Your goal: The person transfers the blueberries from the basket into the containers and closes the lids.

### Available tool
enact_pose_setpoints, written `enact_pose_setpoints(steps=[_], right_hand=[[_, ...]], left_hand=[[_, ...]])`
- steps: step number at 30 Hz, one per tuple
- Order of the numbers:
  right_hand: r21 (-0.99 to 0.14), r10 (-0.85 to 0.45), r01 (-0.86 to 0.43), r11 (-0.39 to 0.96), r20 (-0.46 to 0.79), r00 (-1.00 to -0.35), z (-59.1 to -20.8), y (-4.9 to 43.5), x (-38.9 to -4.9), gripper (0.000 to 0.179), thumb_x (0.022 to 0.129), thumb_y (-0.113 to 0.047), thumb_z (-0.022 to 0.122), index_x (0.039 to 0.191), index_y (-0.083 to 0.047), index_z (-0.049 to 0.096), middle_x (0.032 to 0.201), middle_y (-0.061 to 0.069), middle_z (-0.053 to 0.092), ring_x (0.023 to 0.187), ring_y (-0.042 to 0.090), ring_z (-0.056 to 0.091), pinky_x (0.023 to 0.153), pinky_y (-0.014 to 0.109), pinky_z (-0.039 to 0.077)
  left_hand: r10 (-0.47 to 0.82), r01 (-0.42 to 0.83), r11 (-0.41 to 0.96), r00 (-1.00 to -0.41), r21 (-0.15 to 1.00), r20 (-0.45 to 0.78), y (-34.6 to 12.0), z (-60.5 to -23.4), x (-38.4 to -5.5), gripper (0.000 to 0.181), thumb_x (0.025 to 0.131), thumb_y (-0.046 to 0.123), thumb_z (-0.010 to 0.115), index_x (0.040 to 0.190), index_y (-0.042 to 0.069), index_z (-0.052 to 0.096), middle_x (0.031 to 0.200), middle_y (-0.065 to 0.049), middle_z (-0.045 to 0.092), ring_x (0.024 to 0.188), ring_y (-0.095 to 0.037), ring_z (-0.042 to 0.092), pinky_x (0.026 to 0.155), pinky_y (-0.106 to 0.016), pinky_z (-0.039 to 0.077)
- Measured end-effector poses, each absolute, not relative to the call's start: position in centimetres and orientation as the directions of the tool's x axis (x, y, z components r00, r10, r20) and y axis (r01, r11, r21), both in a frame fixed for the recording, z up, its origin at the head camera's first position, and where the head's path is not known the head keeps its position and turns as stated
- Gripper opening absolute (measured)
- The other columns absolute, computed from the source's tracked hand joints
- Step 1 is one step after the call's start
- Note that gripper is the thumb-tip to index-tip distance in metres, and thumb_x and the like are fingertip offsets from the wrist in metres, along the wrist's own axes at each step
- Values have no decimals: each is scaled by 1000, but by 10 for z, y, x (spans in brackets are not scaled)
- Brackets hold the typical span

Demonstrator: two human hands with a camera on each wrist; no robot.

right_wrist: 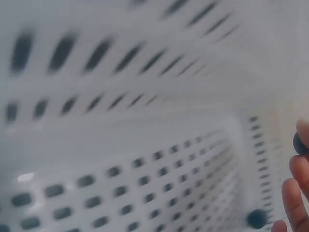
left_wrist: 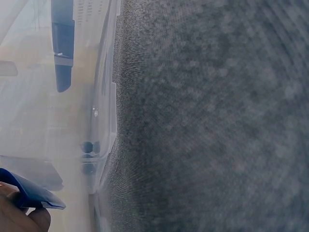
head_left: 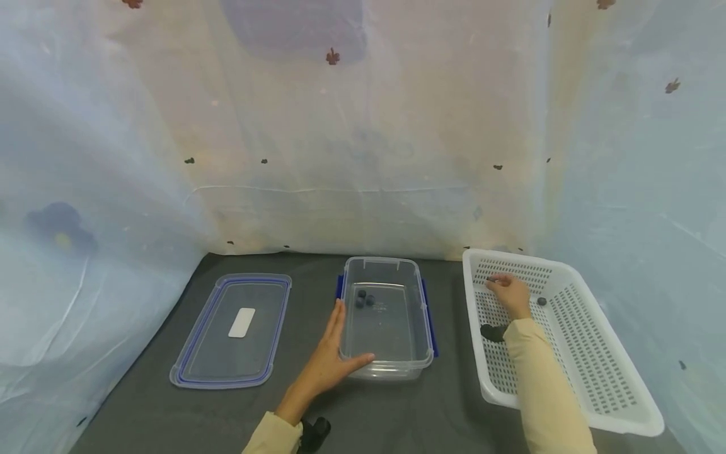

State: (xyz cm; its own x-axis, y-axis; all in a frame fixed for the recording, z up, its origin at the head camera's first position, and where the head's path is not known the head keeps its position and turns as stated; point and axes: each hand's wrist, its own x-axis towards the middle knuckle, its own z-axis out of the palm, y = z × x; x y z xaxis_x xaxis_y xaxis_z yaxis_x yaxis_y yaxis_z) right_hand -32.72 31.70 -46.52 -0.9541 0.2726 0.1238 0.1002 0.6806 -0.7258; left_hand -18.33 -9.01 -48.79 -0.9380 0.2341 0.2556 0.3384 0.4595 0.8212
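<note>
In the head view my left hand (head_left: 326, 359) rests against the near left corner of a clear plastic container (head_left: 391, 328), its fingers straight and its thumb spread along the front. In the left wrist view the fingertips touch a blue side latch (left_wrist: 34, 193). Several blueberries (head_left: 370, 300) lie at the container's far left. My right hand (head_left: 510, 296) is inside a white perforated basket (head_left: 612, 359), pinching a blueberry (right_wrist: 300, 143) between thumb and finger. Another blueberry (head_left: 541, 301) sits on the basket floor to the right of that hand.
A clear lid (head_left: 218, 353) with a blue seal and a white label (head_left: 242, 322) lies flat left of the container. Dark cloth (head_left: 306, 277) covers the table. Pale patterned sheeting (head_left: 363, 145) hangs behind and at both sides.
</note>
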Motion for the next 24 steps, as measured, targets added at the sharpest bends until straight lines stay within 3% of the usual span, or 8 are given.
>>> enact_pose_setpoints(steps=[6,12,17,24], right_hand=[[-774,314,122,621,103,-944,-442,313,-325,43,93,-26,65,123,6,59,117,27,58,103,38,55,77,41,45],[-794,335,67,604,176,-925,-431,311,-321,45,91,-31,68,119,3,62,112,21,62,98,32,57,67,38,47],[-805,300,-14,593,236,-924,-419,308,-316,44,91,-31,68,119,2,63,107,17,62,91,24,56,64,32,46],[-821,200,-119,558,272,-941,-393,294,-307,45,94,-32,66,123,1,62,113,19,61,84,10,60,70,19,49]], left_hand=[[230,338,461,-938,821,258,-90,-489,-184,115,78,50,77,156,10,2,162,-8,-2,143,-36,12,106,-62,22],[226,334,460,-940,823,255,-91,-489,-183,115,78,51,77,157,11,2,162,-8,-2,143,-35,12,107,-61,22],[231,328,462,-942,824,245,-91,-490,-183,115,79,53,75,157,12,1,162,-7,-3,143,-35,10,107,-62,21],[233,320,458,-944,829,236,-91,-490,-183,115,79,54,75,157,15,0,162,-6,-4,144,-33,9,107,-61,20]])
